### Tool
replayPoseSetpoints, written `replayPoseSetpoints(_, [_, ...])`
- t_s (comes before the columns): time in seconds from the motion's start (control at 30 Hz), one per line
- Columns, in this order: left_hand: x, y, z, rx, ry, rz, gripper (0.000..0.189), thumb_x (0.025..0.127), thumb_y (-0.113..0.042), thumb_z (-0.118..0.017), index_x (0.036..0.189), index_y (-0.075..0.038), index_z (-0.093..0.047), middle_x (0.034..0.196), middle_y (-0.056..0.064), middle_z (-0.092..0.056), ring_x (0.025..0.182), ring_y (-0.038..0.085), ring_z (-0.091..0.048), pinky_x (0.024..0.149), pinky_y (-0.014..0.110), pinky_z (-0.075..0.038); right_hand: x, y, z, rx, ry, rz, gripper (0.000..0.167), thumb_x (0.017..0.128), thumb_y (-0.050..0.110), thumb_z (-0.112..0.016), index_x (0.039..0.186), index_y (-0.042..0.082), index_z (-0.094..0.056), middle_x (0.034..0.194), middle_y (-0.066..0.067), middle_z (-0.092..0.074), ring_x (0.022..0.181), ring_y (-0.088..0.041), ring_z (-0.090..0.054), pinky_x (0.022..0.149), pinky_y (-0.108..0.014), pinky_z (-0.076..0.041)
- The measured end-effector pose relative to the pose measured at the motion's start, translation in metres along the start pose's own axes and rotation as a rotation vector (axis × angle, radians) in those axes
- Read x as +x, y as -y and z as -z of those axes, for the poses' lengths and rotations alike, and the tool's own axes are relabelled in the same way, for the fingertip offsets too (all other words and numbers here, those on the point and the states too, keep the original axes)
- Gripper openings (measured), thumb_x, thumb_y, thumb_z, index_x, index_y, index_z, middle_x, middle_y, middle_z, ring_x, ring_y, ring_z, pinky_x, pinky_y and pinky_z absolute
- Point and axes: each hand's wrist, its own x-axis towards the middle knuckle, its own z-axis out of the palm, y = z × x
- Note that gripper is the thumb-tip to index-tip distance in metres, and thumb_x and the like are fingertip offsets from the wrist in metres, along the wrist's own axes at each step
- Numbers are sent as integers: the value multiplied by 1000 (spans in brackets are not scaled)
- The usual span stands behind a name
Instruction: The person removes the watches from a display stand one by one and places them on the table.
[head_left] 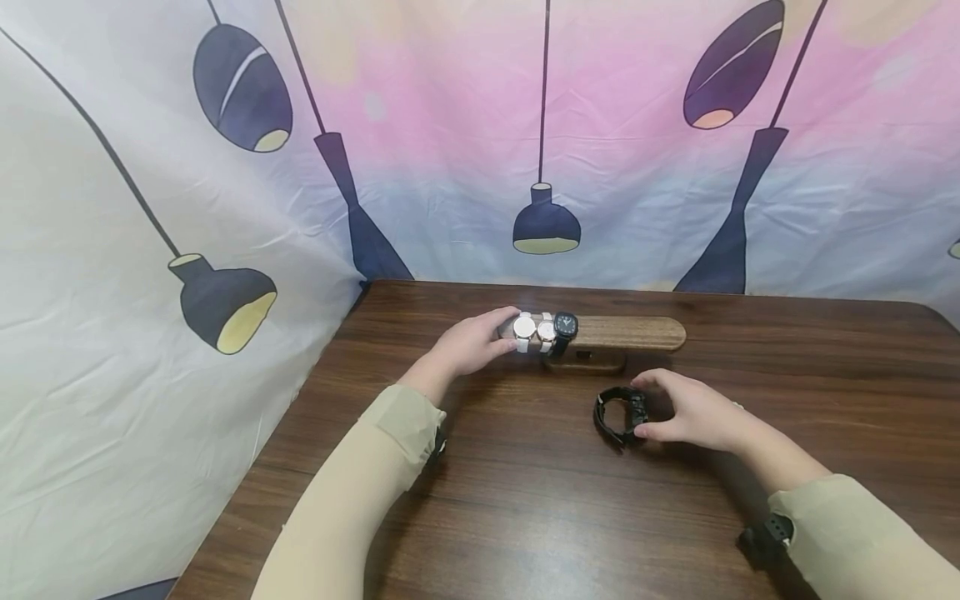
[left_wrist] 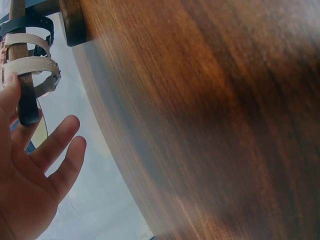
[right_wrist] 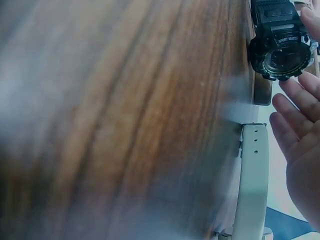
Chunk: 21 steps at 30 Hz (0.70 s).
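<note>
A wooden watch stand point(head_left: 630, 332) with a rounded bar carries three watches toward its left end. They are a white-strapped watch point(head_left: 524, 328), another white-strapped watch point(head_left: 547, 332) and a black square-faced watch point(head_left: 566, 325). My left hand point(head_left: 472, 342) grips the bar's left end between thumb and forefinger, fingertips right at the outer white watch; its other fingers are spread in the left wrist view. In front of the stand, my right hand point(head_left: 697, 408) pinches a black sport watch point(head_left: 637, 408) by its case between thumb and fingers. Its strap forms a loop, and the dial shows in the right wrist view.
A white watch strap point(right_wrist: 254, 175) with holes stands up from the table near my right hand. Brown wood grain covers the table point(head_left: 525, 517). Behind its far edge hangs a cloth point(head_left: 450, 208) printed with lamps. Dark bands point(head_left: 767, 537) sit at both sleeves.
</note>
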Motion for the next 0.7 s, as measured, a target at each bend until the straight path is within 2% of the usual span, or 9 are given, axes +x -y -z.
replayPoseSetpoints(0.43, [1, 2, -1, -5, -2, 0, 54, 93, -37, -57, 142, -19, -41, 138, 2, -48, 118, 22, -51, 94, 42, -41, 1, 2, 7, 23, -3, 9, 67, 80, 46, -71, 127, 4, -50, 125, -12, -56, 113, -33, -53, 88, -51, -43])
replayPoseSetpoints(0.7, [1, 1, -1, 0, 1, 0, 53, 93, -37, -57, 142, -21, -41, 137, 2, -49, 117, 21, -51, 94, 41, -41, 2, 4, 8, 19, -35, 14, 68, 81, 42, -71, 130, 1, -47, 125, -14, -54, 114, -33, -51, 90, -51, -41])
